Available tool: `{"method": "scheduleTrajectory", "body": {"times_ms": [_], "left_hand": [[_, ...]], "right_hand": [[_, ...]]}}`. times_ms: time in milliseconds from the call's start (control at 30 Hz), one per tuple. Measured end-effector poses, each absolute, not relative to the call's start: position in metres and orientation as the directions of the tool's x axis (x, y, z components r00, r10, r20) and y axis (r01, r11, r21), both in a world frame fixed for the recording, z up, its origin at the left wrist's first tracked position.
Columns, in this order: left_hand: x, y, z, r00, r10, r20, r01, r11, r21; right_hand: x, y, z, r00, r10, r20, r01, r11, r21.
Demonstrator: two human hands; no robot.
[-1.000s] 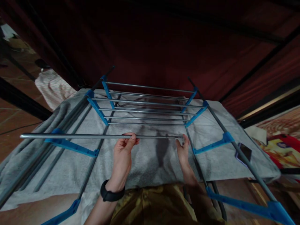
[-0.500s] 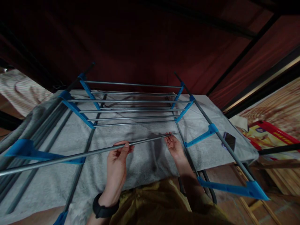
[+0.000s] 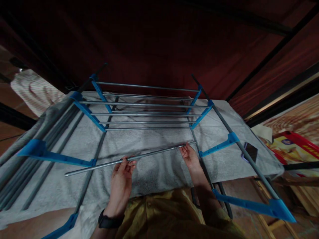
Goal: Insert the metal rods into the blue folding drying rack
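Observation:
A thin grey metal tube (image 3: 152, 153) slants across in front of me, its left end lower and nearer. My left hand (image 3: 122, 177) pinches it left of its middle, thumb on top. Close to its narrower right end, my right hand (image 3: 189, 156) grips it with the fingertips. Behind the tube stands a partly built rack (image 3: 149, 105) of grey bars joined by blue plastic brackets. One blue bracket (image 3: 64, 158) lies to the left of the tube, and another blue bracket (image 3: 219, 145) is to the right of my right hand.
Several loose grey tubes (image 3: 37, 156) lie along the left side. Pale grey cloth (image 3: 154, 179) covers the surface beneath. A phone (image 3: 250, 152) rests by the right upright, and a red and yellow box (image 3: 296, 146) is farther right. Dark red fabric (image 3: 149, 43) hangs behind.
The tube has shifted rightward, so its left end now shows near the left bracket. Both hands still hold it, and the view has moved slightly.

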State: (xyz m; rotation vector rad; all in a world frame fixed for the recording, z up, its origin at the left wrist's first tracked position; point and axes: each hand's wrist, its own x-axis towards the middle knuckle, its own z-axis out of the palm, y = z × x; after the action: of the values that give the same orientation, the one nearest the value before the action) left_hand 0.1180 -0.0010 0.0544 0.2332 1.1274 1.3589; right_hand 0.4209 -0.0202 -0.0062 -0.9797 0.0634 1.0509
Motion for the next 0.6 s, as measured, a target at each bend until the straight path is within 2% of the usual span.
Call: {"method": "scheduleTrajectory", "body": {"times_ms": [167,367,600], "left_hand": [[0.102,-0.005,0.042,-0.259,0.815,-0.518,-0.674,0.231,0.701],[0.096,-0.014,0.022,-0.331,0.833,-0.444,-0.582,0.189,0.791],[0.085,-0.014,0.012,-0.418,0.800,-0.430,-0.568,0.139,0.811]], "right_hand": [[0.428,-0.029,-0.017,0.547,0.654,-0.522,-0.725,0.060,-0.686],[0.450,-0.033,-0.044,0.519,0.645,-0.561,-0.693,-0.066,-0.718],[0.461,-0.043,-0.048,0.552,0.651,-0.521,-0.592,-0.135,-0.795]]}}
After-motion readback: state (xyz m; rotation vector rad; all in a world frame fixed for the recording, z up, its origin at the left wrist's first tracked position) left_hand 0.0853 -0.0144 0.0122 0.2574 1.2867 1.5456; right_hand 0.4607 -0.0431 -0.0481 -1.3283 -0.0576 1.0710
